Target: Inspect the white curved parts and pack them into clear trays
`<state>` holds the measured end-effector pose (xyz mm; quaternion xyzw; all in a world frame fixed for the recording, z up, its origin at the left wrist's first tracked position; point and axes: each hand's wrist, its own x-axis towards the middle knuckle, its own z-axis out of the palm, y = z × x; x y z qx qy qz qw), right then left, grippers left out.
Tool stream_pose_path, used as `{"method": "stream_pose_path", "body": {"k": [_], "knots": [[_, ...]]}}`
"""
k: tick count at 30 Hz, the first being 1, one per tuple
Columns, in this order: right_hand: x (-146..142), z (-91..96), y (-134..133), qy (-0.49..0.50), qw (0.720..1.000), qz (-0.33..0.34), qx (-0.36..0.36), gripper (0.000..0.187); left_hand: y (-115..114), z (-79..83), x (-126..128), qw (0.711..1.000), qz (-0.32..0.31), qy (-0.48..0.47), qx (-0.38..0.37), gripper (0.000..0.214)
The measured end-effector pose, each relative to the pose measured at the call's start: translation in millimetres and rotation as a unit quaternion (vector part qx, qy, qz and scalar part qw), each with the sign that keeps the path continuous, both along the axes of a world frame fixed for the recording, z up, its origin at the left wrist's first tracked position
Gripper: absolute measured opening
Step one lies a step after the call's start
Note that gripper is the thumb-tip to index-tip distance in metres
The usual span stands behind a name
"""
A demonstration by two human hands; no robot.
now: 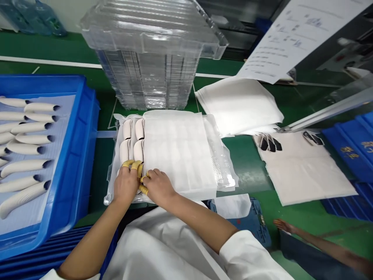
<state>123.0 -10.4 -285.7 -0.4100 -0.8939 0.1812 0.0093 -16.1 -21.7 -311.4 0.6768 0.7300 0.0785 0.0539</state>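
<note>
A clear plastic tray (110, 190) lies before me, with white curved shell pieces (124, 149) in two rows at its left side. White sheet (177, 151) covers the rows' right side and most of the tray. Yellow finger covers are on several fingertips of both hands. My left hand (127, 184) is closed at the near end of the rows, its fingers curled over a white piece. Close beside it, my right hand (159, 187) has bent fingers at the same piece, near the sheet's left edge. The fingers hide most of that piece.
A blue bin (87, 116) at the left holds many white curved tubes (29, 165). Behind the tray rises a stack of clear trays (151, 46). White sheets (239, 101) and a pale board with dark pieces (303, 167) lie rightward. Another person's hand (284, 225) shows lower right.
</note>
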Motion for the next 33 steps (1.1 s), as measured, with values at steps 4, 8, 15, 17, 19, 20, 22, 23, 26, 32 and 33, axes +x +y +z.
{"method": "stream_pose_path", "body": {"k": [4,8,15,17,19,20,22,23,26,32,33], "knots": [[24.2,3.9,4.8,-0.001,1.000,-0.003,0.023,0.029,-1.5,4.0,0.7,1.000,0.004,-0.012,0.026,0.042],[35.4,7.0,18.1,-0.028,0.998,-0.011,0.048,0.038,29.9,23.1,0.6,0.998,0.001,0.002,0.058,0.046],[1.8,-3.7,24.2,-0.096,0.994,0.039,0.019,0.032,159.4,28.9,26.7,0.987,-0.136,0.078,-0.019,0.052],[-2.3,-10.3,20.2,-0.111,0.993,0.034,0.004,0.036,180.0,22.6,34.9,0.982,-0.161,0.093,-0.033,0.052],[-3.7,-17.1,15.1,-0.121,0.992,0.029,-0.011,0.041,187.5,16.3,40.6,0.978,-0.171,0.111,-0.042,0.053],[-4.1,-20.2,12.6,-0.125,0.992,0.026,-0.017,0.043,187.7,13.7,42.2,0.977,-0.172,0.121,-0.043,0.053],[-5.4,-25.4,8.1,-0.134,0.990,0.021,-0.027,0.045,183.7,10.2,43.5,0.974,-0.171,0.138,-0.044,0.055],[-6.2,-27.3,6.3,-0.139,0.990,0.019,-0.031,0.045,180.7,9.4,43.6,0.973,-0.173,0.146,-0.046,0.056],[-7.6,-30.2,2.0,-0.153,0.987,0.024,-0.039,0.046,171.3,9.3,44.5,0.969,-0.177,0.163,-0.057,0.058],[0.4,-19.5,2.2,-0.147,0.988,0.033,-0.017,0.041,163.3,16.6,48.4,0.965,-0.169,0.184,-0.078,0.059],[3.3,-15.7,4.3,-0.143,0.989,0.040,-0.011,0.039,163.3,19.5,47.8,0.965,-0.169,0.184,-0.083,0.059]]}}
